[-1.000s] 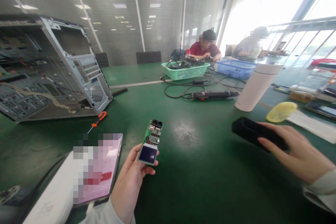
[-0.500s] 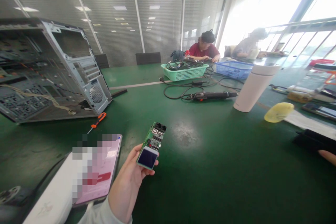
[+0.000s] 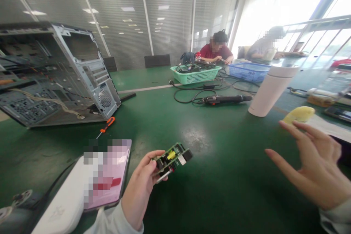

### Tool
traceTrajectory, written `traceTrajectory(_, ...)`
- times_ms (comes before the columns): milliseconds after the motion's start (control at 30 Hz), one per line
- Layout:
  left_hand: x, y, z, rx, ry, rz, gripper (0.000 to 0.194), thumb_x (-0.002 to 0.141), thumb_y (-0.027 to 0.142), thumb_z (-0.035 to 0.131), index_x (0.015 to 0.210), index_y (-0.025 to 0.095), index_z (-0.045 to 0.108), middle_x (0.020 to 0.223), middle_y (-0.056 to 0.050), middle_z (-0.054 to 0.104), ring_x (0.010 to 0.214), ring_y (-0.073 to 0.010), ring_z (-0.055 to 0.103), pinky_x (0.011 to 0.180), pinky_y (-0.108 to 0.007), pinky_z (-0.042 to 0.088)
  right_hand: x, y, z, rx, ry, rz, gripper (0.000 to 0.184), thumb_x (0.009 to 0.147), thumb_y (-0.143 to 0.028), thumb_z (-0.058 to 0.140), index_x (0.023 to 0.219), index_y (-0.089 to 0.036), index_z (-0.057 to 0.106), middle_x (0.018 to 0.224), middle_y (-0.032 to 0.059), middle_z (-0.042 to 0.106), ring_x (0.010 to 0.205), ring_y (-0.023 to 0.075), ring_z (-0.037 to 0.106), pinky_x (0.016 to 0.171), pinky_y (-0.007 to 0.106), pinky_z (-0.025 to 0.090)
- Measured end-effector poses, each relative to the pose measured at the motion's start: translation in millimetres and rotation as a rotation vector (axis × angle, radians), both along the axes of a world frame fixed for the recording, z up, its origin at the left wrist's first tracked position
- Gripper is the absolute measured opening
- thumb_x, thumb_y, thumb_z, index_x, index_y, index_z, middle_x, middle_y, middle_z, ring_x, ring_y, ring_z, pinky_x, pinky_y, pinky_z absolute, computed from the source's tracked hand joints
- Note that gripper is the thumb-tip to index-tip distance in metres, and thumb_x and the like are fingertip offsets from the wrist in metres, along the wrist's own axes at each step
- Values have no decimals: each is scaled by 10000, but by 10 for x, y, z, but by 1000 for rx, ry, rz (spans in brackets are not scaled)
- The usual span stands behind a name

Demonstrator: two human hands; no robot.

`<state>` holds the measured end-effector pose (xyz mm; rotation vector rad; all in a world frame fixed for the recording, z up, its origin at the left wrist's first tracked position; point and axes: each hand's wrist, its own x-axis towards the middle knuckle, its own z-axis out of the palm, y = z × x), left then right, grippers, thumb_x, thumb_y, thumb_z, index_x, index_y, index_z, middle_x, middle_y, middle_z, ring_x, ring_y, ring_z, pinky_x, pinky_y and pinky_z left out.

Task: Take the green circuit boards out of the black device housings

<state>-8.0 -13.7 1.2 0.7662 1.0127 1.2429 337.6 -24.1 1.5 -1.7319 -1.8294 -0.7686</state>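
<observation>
A small green circuit board (image 3: pixel 172 156) with a yellow component and dark connectors is pinched in my left hand (image 3: pixel 144 177), above the green table. It is turned edge-on, so its screen faces mostly away. My right hand (image 3: pixel 315 164) is raised at the right with thumb and fingers spread, holding nothing. Its fingertips overlap the lower edge of a yellow rounded object (image 3: pixel 299 114) in the view; whether they touch, I cannot tell. Left of my left hand lie a phone (image 3: pixel 115 175) with a pink screen and a white power bank (image 3: pixel 65 193).
An opened computer case (image 3: pixel 105 95) stands at the left, an orange-handled screwdriver (image 3: pixel 107 125) before it. Farther off are an electric screwdriver (image 3: pixel 227 99) with its cable, a pale tumbler (image 3: pixel 271 91), a green basket (image 3: pixel 196 76) and a blue basket (image 3: pixel 248 72). Two people sit beyond.
My left hand has rotated the circuit board from screen-up to edge-on and lowered it slightly. My right hand has come in from the right edge, fingers spread. The view has shifted a little.
</observation>
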Motion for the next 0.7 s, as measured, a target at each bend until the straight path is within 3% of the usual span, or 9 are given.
traceTrajectory(100, -15, -27, -71, 90, 178, -9, 281, 740, 439, 717, 943, 244, 722, 950, -9, 734, 886, -195, 690, 743, -260, 562, -500, 9, 127, 44, 77, 247, 501, 993, -451, 327, 1406, -167, 307, 1307, 177, 386, 1233, 325, 388, 966, 493, 379)
traceTrajectory(233, -34, -96, -107, 388, 518, -21, 218, 852, 312, 599, 1042, 288, 703, 1063, -14, 669, 989, -187, 656, 833, -254, 543, -1010, 0, 223, -135, 185, 554, 494, 989, -378, 387, 1436, -197, 279, 1365, 97, 364, 1273, 210, 350, 1028, 357, 400)
traceTrajectory(367, -40, -140, -76, 692, 795, -49, 378, 887, 178, 536, 1199, 378, 608, 1116, 6, 613, 1062, -158, 614, 900, -224, 504, -1387, 95, 158, -291, 261, 814, 541, 956, -377, 508, 1415, -156, 327, 1308, 80, 446, 1235, 197, 373, 1040, 343, 408)
traceTrajectory(500, -54, -147, -63, 831, 946, -73, 469, 881, 135, 529, 1284, 373, 510, 1139, -5, 612, 1066, -159, 621, 931, -238, 499, -1550, 236, 11, -387, 378, 919, 398, 869, -331, 669, 1209, -178, 530, 1103, 31, 574, 1007, 164, 523, 890, 310, 478)
traceTrajectory(633, -59, -148, -108, 838, 982, -88, 497, 895, 148, 521, 1336, 361, 437, 1246, -29, 607, 1159, -189, 594, 991, -299, 484, -1504, 272, -57, -418, 400, 912, 429, 778, -352, 764, 1117, -190, 556, 1024, 12, 583, 924, 154, 545, 801, 292, 478)
traceTrajectory(700, -59, -159, -137, 840, 991, -114, 531, 899, 162, 525, 1368, 376, 398, 1290, -31, 597, 1184, -201, 584, 1011, -331, 475, -1455, 252, -46, -412, 369, 940, 417, 802, -375, 739, 1117, -180, 547, 1026, 25, 577, 919, 159, 538, 794, 299, 469)
